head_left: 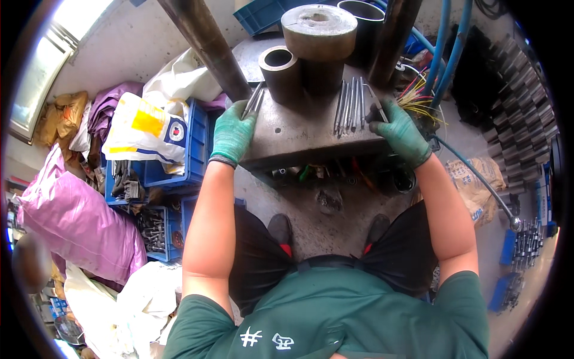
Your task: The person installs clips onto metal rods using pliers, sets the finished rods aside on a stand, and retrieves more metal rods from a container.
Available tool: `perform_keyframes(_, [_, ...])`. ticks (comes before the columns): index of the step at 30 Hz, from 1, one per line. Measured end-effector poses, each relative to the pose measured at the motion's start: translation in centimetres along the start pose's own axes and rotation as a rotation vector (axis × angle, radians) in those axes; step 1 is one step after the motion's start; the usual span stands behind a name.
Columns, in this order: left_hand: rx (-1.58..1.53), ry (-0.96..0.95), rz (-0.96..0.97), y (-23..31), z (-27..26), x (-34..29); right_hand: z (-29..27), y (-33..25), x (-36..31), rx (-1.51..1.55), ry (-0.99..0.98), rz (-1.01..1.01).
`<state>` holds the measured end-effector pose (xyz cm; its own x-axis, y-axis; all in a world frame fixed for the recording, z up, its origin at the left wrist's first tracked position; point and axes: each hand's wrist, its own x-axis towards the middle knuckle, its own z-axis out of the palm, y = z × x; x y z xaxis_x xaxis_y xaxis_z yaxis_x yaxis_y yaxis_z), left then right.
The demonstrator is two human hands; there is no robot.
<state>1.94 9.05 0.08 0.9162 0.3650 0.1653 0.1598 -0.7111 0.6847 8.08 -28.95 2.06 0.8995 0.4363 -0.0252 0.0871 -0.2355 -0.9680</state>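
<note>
Both my hands wear green knitted gloves. At the left edge of the metal worktable (287, 136), my left hand (234, 133) is closed on metal rods (255, 99), slim and shiny, which point up and away. My right hand (402, 128), on the table's right side, pinches a slim metal piece (375, 102) with a thin, bent-looking tip; its exact kind is unclear. Just left of that hand lies a row of several loose metal rods (350, 107), side by side and pointing away from me.
A thick metal disc (318, 30) tops a dark cylinder; a short steel tube (279, 72) stands beside it. Two steel columns (206, 45) rise from the table. Blue crates (196, 143) and a purple sack (78, 215) crowd the left. Blue hoses (442, 54) and loose wires (418, 99) hang right.
</note>
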Motion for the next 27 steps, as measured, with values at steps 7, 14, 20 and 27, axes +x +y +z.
perform_keyframes(7, [0.375, 0.031, 0.159, -0.8, 1.0, 0.7, -0.7, 2.7, 3.6, -0.693, 0.289, -0.15])
perform_keyframes(14, [0.498, 0.002, 0.158, 0.4, 0.9, 0.4, 0.9, 2.5, 4.1, -0.877, 0.276, -0.079])
perform_keyframes(20, [0.438, 0.06, 0.187, 0.4, 0.8, 0.2, 0.1, 2.0, 4.3, -0.98, 0.307, 0.003])
perform_keyframes(27, [0.186, 0.16, 0.495, 3.1, 2.7, -0.9, -1.4, 3.0, 5.2, -0.247, 0.376, 0.085])
